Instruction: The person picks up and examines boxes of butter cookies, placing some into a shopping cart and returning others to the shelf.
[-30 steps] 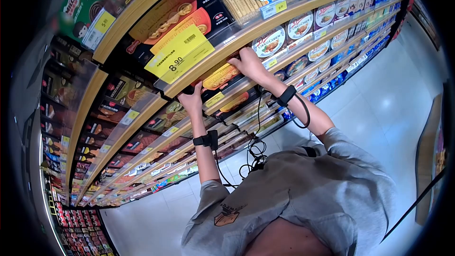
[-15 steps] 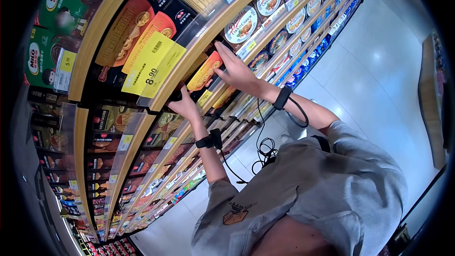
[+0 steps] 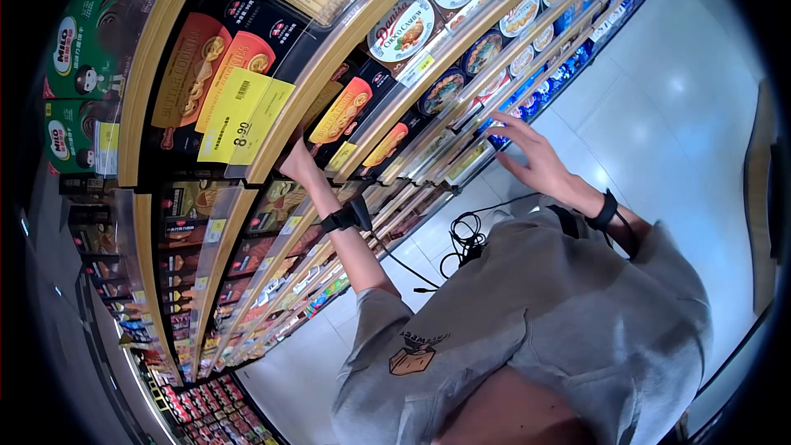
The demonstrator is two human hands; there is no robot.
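Note:
My left hand (image 3: 298,162) reaches in at the left end of a shelf, beside a black and orange box of butter cookies (image 3: 343,110). Its fingers are mostly hidden behind the wooden shelf edge and the box, so I cannot see whether they grip anything. My right hand (image 3: 534,162) is in the air over the aisle, away from the shelf, with fingers apart and nothing in it. Another orange and black cookie box (image 3: 386,144) sits one shelf lower. Round-labelled Danisa choco cashew boxes (image 3: 404,29) stand right of the butter cookies.
A yellow 8.90 price tag (image 3: 244,119) hangs on the shelf above, in front of more butter cookies (image 3: 191,68). Green Milo boxes (image 3: 78,62) stand at left. Wooden shelf edges (image 3: 362,33) project outward. A black cable (image 3: 466,239) dangles before my body.
My right hand has left the cookie box and moved right, out over the aisle. My left hand has gone deeper behind the shelf edge. The butter cookie box now shows more fully.

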